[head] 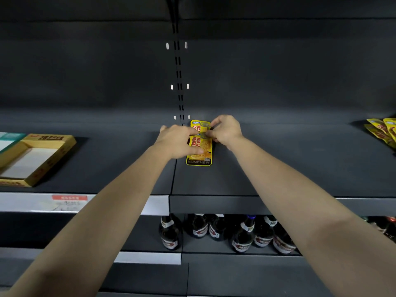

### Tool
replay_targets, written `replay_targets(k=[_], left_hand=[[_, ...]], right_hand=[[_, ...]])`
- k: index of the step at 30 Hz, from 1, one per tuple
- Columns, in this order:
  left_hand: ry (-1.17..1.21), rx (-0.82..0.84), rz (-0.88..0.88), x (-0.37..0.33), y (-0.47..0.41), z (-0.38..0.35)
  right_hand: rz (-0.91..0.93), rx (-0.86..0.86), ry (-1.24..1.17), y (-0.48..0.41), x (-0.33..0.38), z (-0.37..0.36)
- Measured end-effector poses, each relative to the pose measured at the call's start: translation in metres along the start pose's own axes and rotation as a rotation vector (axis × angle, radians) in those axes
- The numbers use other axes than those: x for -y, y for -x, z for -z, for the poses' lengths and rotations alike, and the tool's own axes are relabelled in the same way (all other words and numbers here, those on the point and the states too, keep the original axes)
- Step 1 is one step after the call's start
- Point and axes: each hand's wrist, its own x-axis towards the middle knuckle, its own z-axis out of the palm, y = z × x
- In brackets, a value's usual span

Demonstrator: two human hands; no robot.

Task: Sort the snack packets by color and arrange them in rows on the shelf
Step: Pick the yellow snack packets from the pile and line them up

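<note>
Two yellow snack packets lie one behind the other on the dark grey shelf, near its left edge. My left hand rests over the left side of the near packet, thumb along its lower part. My right hand pinches the packets' right edge where the two overlap, fingers curled. The far packet is partly hidden by both hands. A loose heap of more yellow packets lies at the shelf's far right.
An open yellow cardboard display box sits on the neighbouring shelf at left. Dark bottles stand on the lower shelf below. A slotted upright runs up the back panel. White price strips line the left shelf's front edge.
</note>
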Motion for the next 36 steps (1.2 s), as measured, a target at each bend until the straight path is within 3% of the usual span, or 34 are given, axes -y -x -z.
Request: replay_targets(k=[7, 14, 20, 28, 36], left_hand=[[-0.083, -0.014, -0.010, -0.003, 0.005, 0.002], [-0.138, -0.094, -0.075, -0.041, -0.004, 0.008], [-0.117, -0.107, -0.257, -0.123, -0.015, -0.001], [-0.065, -0.060, -0.528, -0.271, -0.017, -0.025], [-0.080, -0.044, -0.653, -0.422, -0.012, -0.050]], right_hand=[[0.071, -0.009, 0.103, 0.008, -0.004, 0.009], [0.199, -0.008, 0.532, 0.033, -0.016, 0.059], [0.154, -0.054, 0.722, 0.070, -0.053, 0.139], [-0.028, -0.237, 0.689, 0.139, -0.123, 0.264], [-0.067, -0.328, 0.701, 0.195, -0.193, 0.388]])
